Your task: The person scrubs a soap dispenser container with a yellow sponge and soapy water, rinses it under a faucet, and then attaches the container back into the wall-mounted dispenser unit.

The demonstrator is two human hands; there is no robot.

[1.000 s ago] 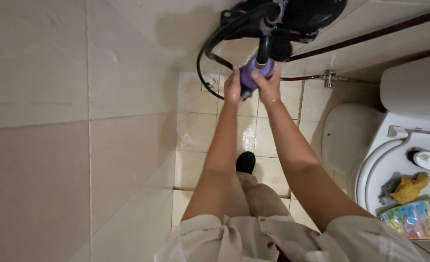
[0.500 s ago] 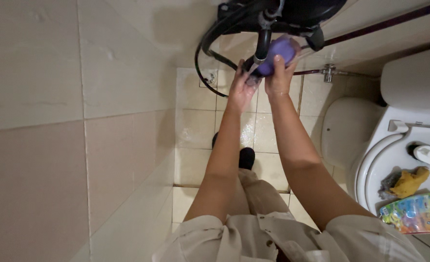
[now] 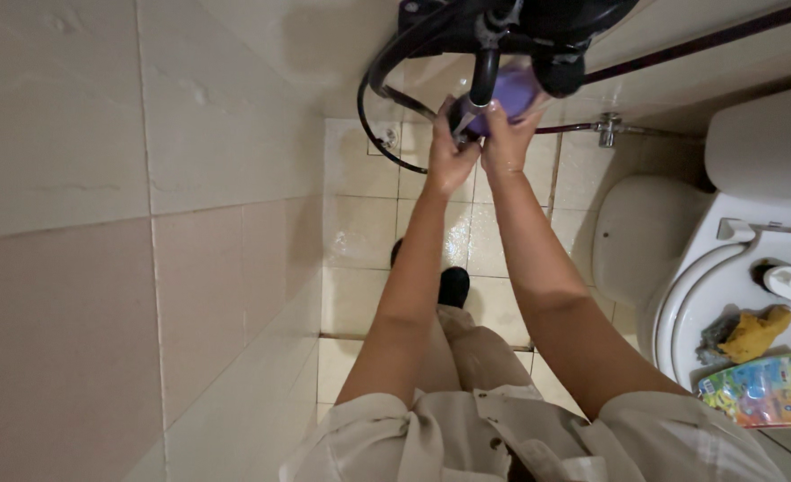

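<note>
Purple and rounded, a small plastic bottle point(image 3: 513, 95) is sitting far ahead, right under the black curved tap spout point(image 3: 483, 76), so the water can reach it. The right hand point(image 3: 507, 143) is wrapping around the bottle from below to keep it steady. The left hand point(image 3: 450, 161) is curling against the bottle's lower end, just beside the right hand; its grip looks narrow. Wet cream floor tiles point(image 3: 360, 241) are shining below. On the right, a white toilet point(image 3: 726, 286) is holding a yellow cloth point(image 3: 753, 332) and a colourful packet point(image 3: 761, 393). On the left, a pale tiled wall point(image 3: 101, 223) is standing close.
</note>
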